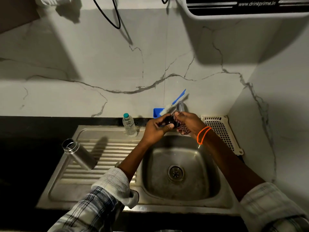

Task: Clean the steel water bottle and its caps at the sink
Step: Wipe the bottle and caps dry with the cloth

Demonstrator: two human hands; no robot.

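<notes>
Sleeves nearest; my left hand (156, 127) grips the cap (170, 121), my right hand (187, 123) holds a scrubber (183, 128) against it; bottle (78, 154) stands left, uncapped.

Dim kitchen corner, light from above. Back wall (117, 67) across upper frame: white marble-look w/ grey veins; side wall (275, 114) at right, same finish. Black cable (115, 19) loops down at top centre. Water purifier (242, 7) top right, casting a big shadow below it. Black countertop (25, 148) at left, mid-frame. White perforated rack (222, 133) at right, in the corner.
</notes>
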